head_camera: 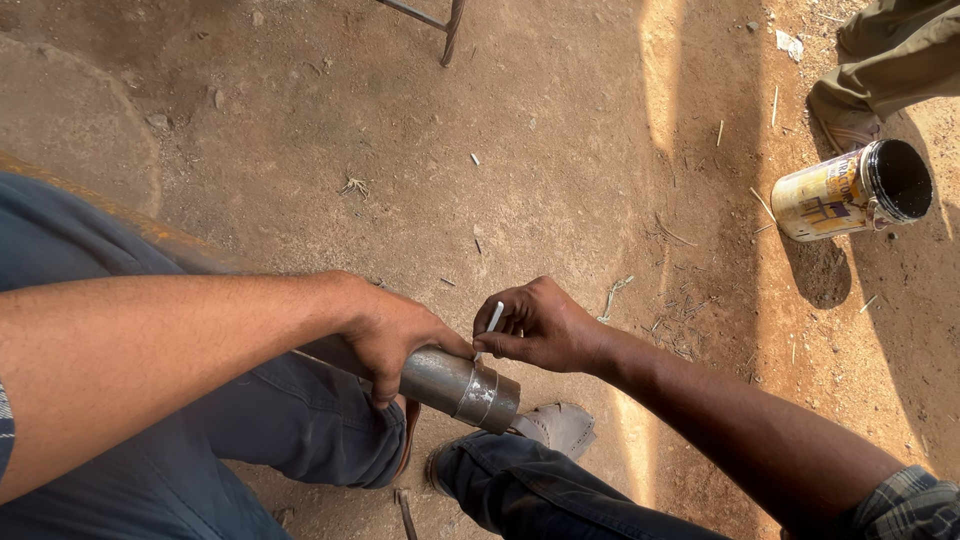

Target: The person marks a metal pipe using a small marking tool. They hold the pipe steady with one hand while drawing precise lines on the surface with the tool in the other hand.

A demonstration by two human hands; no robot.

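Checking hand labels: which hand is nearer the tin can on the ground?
Right. The right hand is left of the can; the left hand, gripping the pipe, is farther.

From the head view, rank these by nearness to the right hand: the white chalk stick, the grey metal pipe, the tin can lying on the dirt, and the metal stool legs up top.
1. White chalk stick, in the right hand.
2. Grey metal pipe, just below.
3. Tin can, far right.
4. Metal stool legs, top centre.
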